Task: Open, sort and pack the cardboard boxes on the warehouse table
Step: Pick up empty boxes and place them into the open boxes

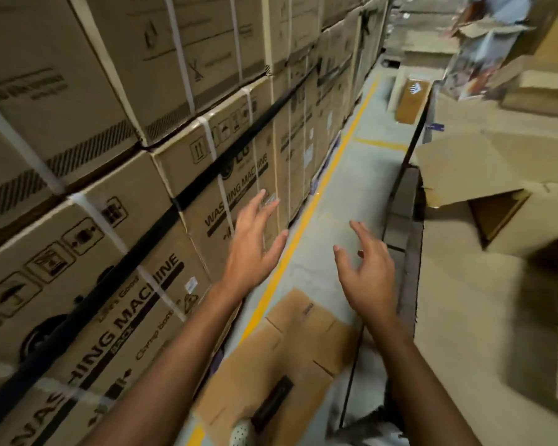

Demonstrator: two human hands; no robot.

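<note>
The left hand [255, 249] and right hand [368, 275] are hovering empty, fingers spread, above a flattened brown cardboard box [287, 358] lying on the grey floor [355, 175].

There is one view, from a wide-angle camera worn on the person's head. It looks forward and down along an aisle and is tilted, so the floor [361, 188] and its yellow line [326, 175] run slantwise up the middle. Stacked washing machine cartons [116, 188] stand close on the left. The surface [411, 268] with an open cardboard box [464, 169] lies on the right. The left hand [252, 249] and right hand [368, 272] reach in from below, near the lens. The far end is blurred.
</note>
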